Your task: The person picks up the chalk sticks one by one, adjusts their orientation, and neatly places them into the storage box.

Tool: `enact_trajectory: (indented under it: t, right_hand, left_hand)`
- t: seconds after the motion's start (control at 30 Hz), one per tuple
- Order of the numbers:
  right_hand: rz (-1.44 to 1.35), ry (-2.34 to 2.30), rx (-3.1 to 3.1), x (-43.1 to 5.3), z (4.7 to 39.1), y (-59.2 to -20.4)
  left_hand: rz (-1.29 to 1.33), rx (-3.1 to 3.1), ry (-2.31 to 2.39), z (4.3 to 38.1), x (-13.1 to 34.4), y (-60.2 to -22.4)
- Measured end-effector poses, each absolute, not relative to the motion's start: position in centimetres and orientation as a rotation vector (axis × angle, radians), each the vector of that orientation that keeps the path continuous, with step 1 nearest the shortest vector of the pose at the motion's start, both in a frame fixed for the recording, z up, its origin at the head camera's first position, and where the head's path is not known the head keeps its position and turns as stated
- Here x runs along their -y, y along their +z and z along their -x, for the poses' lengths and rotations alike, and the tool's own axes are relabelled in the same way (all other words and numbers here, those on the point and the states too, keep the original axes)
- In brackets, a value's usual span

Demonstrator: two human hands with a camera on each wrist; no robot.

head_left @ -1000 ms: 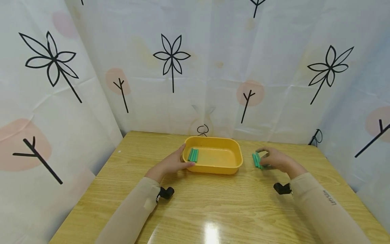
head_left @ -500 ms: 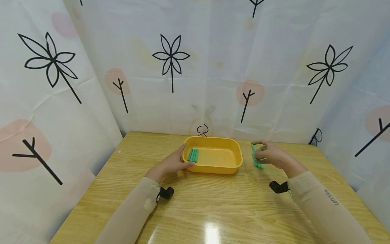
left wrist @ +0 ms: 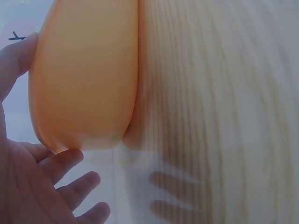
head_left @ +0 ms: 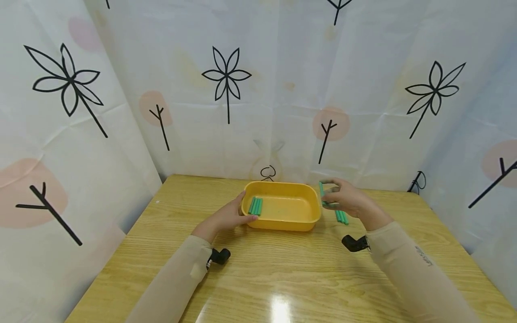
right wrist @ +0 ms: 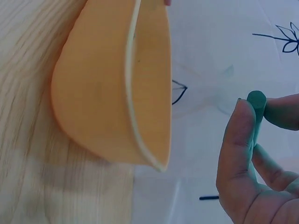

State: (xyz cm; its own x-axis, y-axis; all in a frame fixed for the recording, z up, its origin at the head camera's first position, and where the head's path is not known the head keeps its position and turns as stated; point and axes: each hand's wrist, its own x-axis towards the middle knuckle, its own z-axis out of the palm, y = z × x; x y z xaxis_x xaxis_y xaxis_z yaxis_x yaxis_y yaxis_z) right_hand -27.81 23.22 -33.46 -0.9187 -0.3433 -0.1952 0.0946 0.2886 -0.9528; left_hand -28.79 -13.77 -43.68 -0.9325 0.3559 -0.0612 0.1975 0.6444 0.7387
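A yellow plastic tub (head_left: 286, 224) stands on the wooden table. My left hand (head_left: 226, 217) holds its left end, thumb at the front rim and fingers spread around the side; the left wrist view shows fingertips touching the tub's end. Inside, at the left, several green chalk sticks (head_left: 256, 206) lie side by side. My right hand (head_left: 348, 198) is raised just right of the tub and pinches one green chalk stick (right wrist: 256, 101) upright between thumb and fingers. Behind and below that hand, several more green chalk sticks (head_left: 342, 217) lie on the table, partly hidden by it.
The wooden table (head_left: 258, 273) reaches a white patterned cloth (head_left: 282, 143) hanging behind and at both sides. A black cable-like item (head_left: 416, 181) sits at the back right edge. Black wrist cameras (head_left: 355, 243) stick out from both sleeves.
My right hand has picked one chalk stick from the group on the table, lifted it and carried it left toward the tub. The left hand and tub have stayed in place.
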Motion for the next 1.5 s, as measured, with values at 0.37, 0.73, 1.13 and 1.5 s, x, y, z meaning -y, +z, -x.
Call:
enact_trajectory:
  t: [0.37,0.73,1.13,1.5]
  right_hand:
    - [0.23,-1.777,-2.107,-19.7,28.6,-33.4]
    - [0.224,-1.835,-2.059,-16.6,30.0,-34.6]
    - [0.106,-1.898,-2.002,-13.1,31.6,-36.3]
    - [-0.024,-1.895,-1.958,-10.6,33.2,-39.6]
  left_hand:
    - [-0.453,-2.669,1.145,28.9,13.8,-43.9]
    - [-0.462,-2.658,1.155,28.7,13.8,-43.7]
    - [-0.438,-2.669,1.134,28.7,13.8,-43.5]
    - [-0.462,-2.667,1.143,28.8,13.8,-43.6]
